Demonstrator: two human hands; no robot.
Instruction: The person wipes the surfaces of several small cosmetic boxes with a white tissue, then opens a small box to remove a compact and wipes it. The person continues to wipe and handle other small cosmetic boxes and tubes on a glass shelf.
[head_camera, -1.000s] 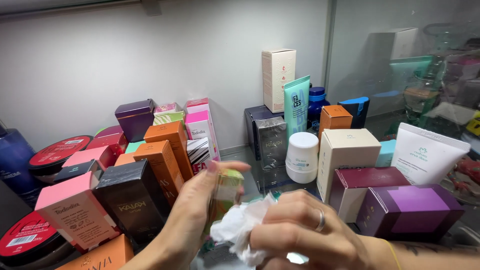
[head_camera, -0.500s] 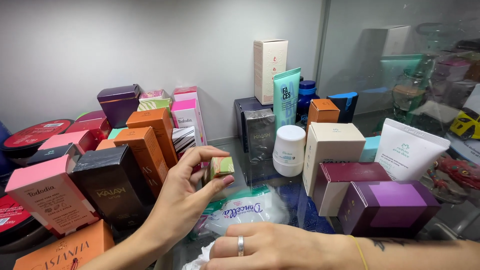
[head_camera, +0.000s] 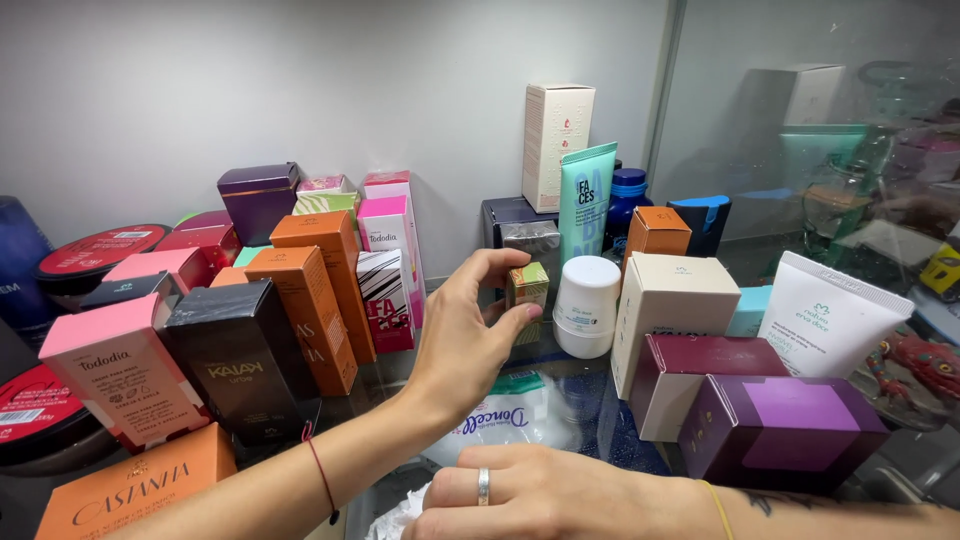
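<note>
A left hand (head_camera: 465, 340) pinches a small green-and-orange cardboard box (head_camera: 527, 288) between thumb and fingertips just left of a squat white plastic jar (head_camera: 586, 305), while the ringed right hand (head_camera: 545, 495), nearer the camera than that jar, presses flat on crumpled white tissue (head_camera: 398, 520).

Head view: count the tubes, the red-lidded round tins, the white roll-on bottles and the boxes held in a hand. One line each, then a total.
Tubes: 2, a teal tube and a white tube
Red-lidded round tins: 2
White roll-on bottles: 1
Boxes held: 1, a small box in the left hand
Total: 6
</note>
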